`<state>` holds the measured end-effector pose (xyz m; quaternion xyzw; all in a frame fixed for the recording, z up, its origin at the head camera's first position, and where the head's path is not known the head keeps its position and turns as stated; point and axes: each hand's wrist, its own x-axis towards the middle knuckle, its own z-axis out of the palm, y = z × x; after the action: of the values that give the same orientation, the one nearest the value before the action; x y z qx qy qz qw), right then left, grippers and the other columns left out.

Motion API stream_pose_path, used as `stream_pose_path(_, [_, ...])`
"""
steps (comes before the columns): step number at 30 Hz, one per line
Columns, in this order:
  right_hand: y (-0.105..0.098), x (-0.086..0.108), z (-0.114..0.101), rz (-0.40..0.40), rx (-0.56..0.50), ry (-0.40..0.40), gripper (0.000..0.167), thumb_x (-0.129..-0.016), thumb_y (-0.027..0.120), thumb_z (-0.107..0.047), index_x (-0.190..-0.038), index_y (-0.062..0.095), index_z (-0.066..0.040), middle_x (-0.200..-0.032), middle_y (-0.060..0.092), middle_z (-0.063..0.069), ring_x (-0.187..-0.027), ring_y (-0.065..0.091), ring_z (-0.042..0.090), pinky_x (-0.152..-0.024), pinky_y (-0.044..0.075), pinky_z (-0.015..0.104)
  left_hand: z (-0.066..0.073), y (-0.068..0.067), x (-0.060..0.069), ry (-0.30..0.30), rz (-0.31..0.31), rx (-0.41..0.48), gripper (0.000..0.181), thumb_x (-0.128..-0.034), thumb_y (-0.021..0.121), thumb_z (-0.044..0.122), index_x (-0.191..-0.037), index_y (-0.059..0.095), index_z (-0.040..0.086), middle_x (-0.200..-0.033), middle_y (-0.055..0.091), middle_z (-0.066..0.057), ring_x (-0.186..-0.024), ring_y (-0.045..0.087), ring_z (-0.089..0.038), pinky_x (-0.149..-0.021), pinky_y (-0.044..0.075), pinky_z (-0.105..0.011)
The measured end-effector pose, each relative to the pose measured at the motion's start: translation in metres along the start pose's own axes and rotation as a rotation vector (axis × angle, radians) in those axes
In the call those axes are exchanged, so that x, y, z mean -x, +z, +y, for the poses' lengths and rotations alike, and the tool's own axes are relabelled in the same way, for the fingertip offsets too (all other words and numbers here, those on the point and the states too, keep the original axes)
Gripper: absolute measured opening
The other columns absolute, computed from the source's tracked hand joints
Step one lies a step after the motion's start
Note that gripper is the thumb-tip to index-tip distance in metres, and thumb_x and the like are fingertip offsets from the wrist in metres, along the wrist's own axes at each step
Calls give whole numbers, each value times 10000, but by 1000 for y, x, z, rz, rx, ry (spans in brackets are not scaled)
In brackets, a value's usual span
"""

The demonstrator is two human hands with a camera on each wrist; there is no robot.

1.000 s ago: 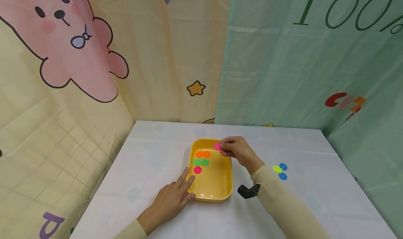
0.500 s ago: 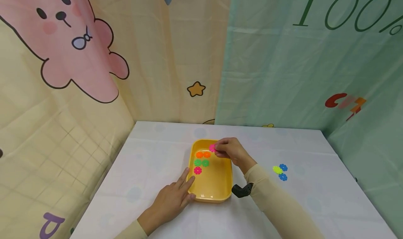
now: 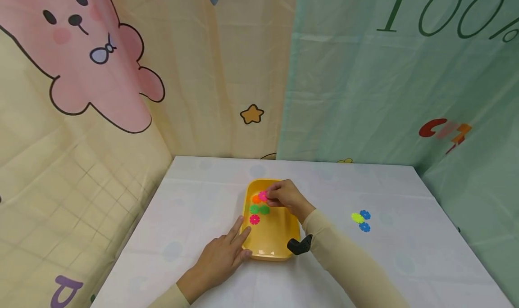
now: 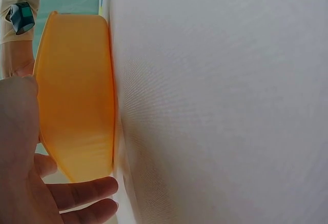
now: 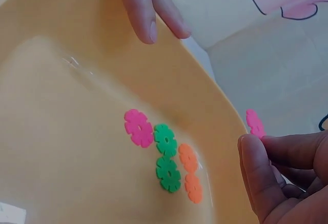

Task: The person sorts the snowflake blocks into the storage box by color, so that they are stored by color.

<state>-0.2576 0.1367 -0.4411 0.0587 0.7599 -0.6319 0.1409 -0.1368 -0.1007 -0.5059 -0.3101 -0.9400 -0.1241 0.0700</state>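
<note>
Leftward swept your right hand [image 3: 288, 199], pinching a pink disc [image 3: 262, 196]; your wide-fingered left hand [image 3: 220, 257] apparently steadied the tray [image 3: 269, 240].

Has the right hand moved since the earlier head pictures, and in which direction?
Yes. Against the yellow tray, the right hand, pinching the pink notched disc, has moved left and slightly toward the tray's near end.

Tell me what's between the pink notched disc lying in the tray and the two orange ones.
Two green notched discs lie between them, as the right wrist view shows.
</note>
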Motion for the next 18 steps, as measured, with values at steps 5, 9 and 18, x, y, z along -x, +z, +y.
stream_pose_path(5, [8,-4,-1,24,78,7,112,-977,660,-21,-1053,701,50,-892,679,132,-684,709,173,-710,606,306,-1,1,0,-4,8,-6,623,-1053,423,558,-1515,509,150,-1669,283,-127,-913,688,-240,-757,555,-403])
stream_pose_path(9, [11,-8,2,25,128,1,70,-968,656,1,-983,707,46,-847,669,122,-646,691,165,-693,609,318,-2,2,0,-11,9,-7,610,-1051,447,543,-1519,505,157,-1672,276,-127,-909,688,-240,-757,555,-403])
stream_pose_path(18, [19,-13,12,45,265,28,45,-922,669,47,-925,714,50,-830,655,110,-626,638,173,-625,584,260,-1,2,-1,-21,-11,20,607,-1044,477,531,-1527,495,164,-1678,261,-120,-941,690,-253,-780,561,-426])
